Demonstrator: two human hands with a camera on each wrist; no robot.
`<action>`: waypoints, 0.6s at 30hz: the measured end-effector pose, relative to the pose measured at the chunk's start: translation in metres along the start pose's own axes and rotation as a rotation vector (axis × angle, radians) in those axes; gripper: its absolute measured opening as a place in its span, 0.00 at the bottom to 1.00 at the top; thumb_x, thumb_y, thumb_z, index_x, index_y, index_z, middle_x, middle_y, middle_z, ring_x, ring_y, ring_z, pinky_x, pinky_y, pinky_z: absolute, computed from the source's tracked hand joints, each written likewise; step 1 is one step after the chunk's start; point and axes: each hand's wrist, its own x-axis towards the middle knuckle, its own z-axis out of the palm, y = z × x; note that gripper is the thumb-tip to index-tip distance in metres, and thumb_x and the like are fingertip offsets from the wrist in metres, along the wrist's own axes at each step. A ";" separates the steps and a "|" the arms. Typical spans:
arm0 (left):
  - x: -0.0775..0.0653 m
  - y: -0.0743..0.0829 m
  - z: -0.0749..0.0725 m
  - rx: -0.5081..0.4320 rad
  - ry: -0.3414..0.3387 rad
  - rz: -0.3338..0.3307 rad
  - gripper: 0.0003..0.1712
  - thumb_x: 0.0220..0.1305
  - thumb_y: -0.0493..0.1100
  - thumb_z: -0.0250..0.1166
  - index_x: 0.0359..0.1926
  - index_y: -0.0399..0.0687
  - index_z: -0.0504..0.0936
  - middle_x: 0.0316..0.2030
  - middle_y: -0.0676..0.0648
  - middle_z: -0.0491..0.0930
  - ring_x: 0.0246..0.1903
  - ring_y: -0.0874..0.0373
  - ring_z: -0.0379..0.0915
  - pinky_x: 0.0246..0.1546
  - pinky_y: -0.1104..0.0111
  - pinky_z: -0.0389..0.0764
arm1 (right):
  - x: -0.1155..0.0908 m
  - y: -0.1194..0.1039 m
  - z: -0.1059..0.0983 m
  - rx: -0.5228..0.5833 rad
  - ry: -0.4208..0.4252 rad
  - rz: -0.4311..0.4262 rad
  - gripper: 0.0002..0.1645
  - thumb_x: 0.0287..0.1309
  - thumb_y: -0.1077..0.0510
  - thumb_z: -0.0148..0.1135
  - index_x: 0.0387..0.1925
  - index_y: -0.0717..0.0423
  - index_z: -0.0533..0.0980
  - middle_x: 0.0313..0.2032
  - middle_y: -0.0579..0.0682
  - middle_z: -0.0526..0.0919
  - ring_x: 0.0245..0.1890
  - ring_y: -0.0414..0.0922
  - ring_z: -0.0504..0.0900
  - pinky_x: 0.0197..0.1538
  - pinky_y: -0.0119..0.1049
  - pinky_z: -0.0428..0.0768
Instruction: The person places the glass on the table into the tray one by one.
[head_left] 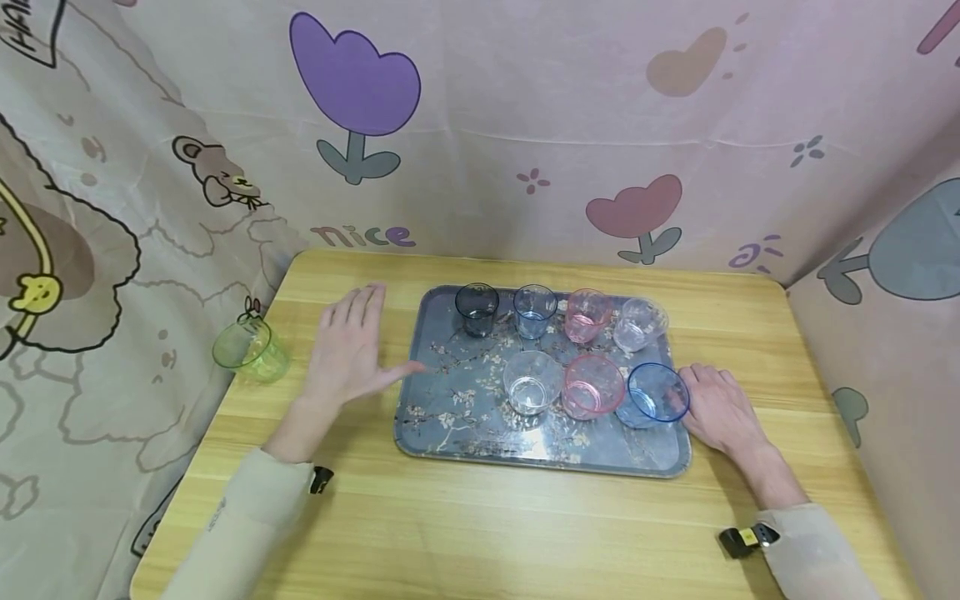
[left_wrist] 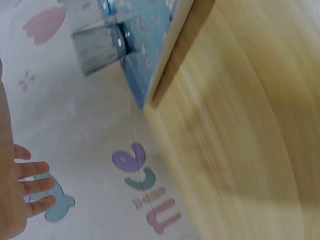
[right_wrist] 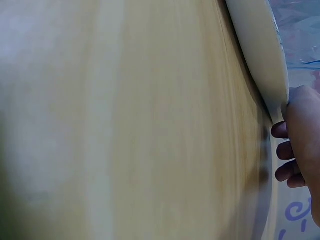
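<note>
My left hand (head_left: 347,350) is spread flat over the table, left of the grey-blue flowered tray (head_left: 461,437), its thumb reaching toward the tray's left rim and nothing in its grasp. My right hand (head_left: 722,408) grips the tray's right edge, the thumb at the rim and the other fingers curled outside it. Beside that thumb sits a blue cup (head_left: 637,408). A pink cup (head_left: 592,396) and a clear cup (head_left: 531,392) share its row. Behind them stand a dark grey cup (head_left: 477,312), a pale blue cup (head_left: 534,312), another pink cup (head_left: 587,317) and another clear cup (head_left: 637,325).
A green cup (head_left: 255,354) tilts at the left edge of the wooden table (head_left: 480,533), beyond my left hand. Printed curtains (head_left: 480,150) hang close behind the table and along both sides.
</note>
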 end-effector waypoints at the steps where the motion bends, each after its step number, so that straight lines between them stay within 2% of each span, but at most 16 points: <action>1: -0.002 -0.003 -0.002 -0.006 -0.004 -0.018 0.85 0.45 0.98 0.21 0.78 0.31 0.58 0.74 0.29 0.67 0.72 0.31 0.66 0.70 0.39 0.69 | 0.000 0.000 0.000 0.001 0.000 0.000 0.16 0.67 0.52 0.61 0.42 0.63 0.76 0.38 0.61 0.82 0.45 0.63 0.82 0.50 0.57 0.74; 6: -0.010 -0.022 -0.008 0.003 -0.001 -0.104 0.85 0.46 0.98 0.23 0.79 0.32 0.57 0.73 0.28 0.68 0.71 0.29 0.66 0.67 0.37 0.70 | 0.000 -0.001 0.001 0.002 0.005 0.001 0.16 0.67 0.52 0.62 0.42 0.64 0.76 0.38 0.61 0.82 0.45 0.63 0.82 0.50 0.58 0.75; 13: -0.021 -0.050 -0.015 -0.015 0.051 -0.234 0.83 0.47 0.99 0.31 0.79 0.34 0.59 0.73 0.29 0.68 0.70 0.30 0.66 0.66 0.36 0.68 | 0.000 0.000 0.002 0.005 0.008 -0.002 0.16 0.67 0.52 0.60 0.43 0.64 0.76 0.39 0.62 0.83 0.45 0.63 0.82 0.50 0.57 0.74; 18: -0.030 -0.068 -0.021 -0.006 0.063 -0.316 0.76 0.51 0.92 0.49 0.80 0.35 0.58 0.70 0.25 0.70 0.67 0.26 0.67 0.60 0.35 0.69 | 0.000 0.000 0.002 0.005 0.004 0.003 0.16 0.67 0.52 0.61 0.43 0.63 0.76 0.38 0.60 0.83 0.44 0.62 0.81 0.50 0.57 0.74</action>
